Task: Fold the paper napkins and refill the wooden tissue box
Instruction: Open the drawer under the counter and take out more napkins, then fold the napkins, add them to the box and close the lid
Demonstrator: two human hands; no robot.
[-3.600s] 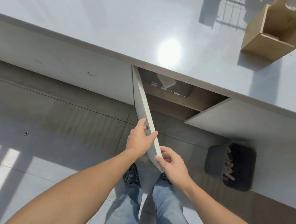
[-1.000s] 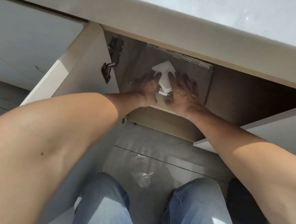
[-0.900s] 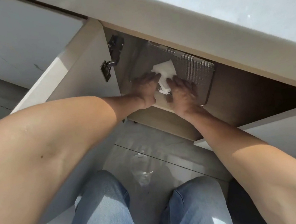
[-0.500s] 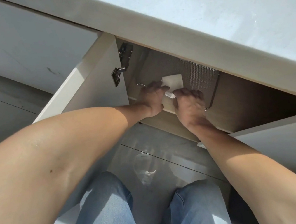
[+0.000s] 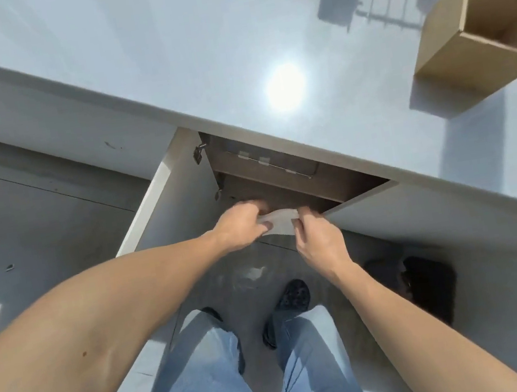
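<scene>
A white paper napkin (image 5: 280, 222) is stretched between my two hands in front of the open cabinet, below the counter edge. My left hand (image 5: 241, 222) pinches its left end and my right hand (image 5: 316, 237) pinches its right end. The wooden tissue box (image 5: 454, 49) lies on its side on the white countertop (image 5: 161, 58) at the far right, its open side facing me and its round hole at the frame's right edge. Inside the cabinet a clear napkin container (image 5: 279, 162) sits on the upper shelf.
The left cabinet door (image 5: 162, 194) stands open toward me, and the right door (image 5: 421, 204) is open too. A dark bin (image 5: 430, 287) stands on the floor at the right. My legs and shoes are on the tiled floor below.
I have risen from crouching at the cabinet. Both hands have come out of the cabinet holding the napkin, which was lying on the container before. The countertop and wooden box are in view again.
</scene>
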